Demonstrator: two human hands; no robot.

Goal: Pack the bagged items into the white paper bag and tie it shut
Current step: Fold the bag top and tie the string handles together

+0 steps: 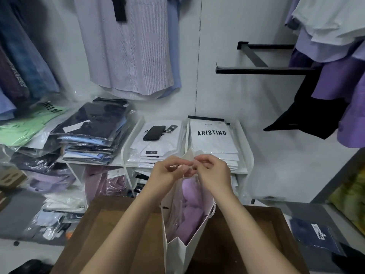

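On the brown table (110,230) stands one white paper bag (178,252), upright with its mouth open toward the camera, so the load shows: one clear-wrapped lilac garment (190,206) sits inside, already packed. Whether a second bagged item lies under it cannot be told. Both hands meet above the far rim of the bag. The left hand (167,170) has its fingers curled nearly closed, pinching something thin at the fingertips; the right hand (214,171) is curled the same way, thumb and forefinger pressed together beside the left's. What they grip is blurred, likely the tie cord or the rim itself, held high and together because the closing knot has to be made over the mouth. One twisted rope handle (213,209) hangs loose on the near right wall.

Behind, a white shelf (245,147) carries two stacks of boxed shirts; one phone (154,133) lies on the left stack.
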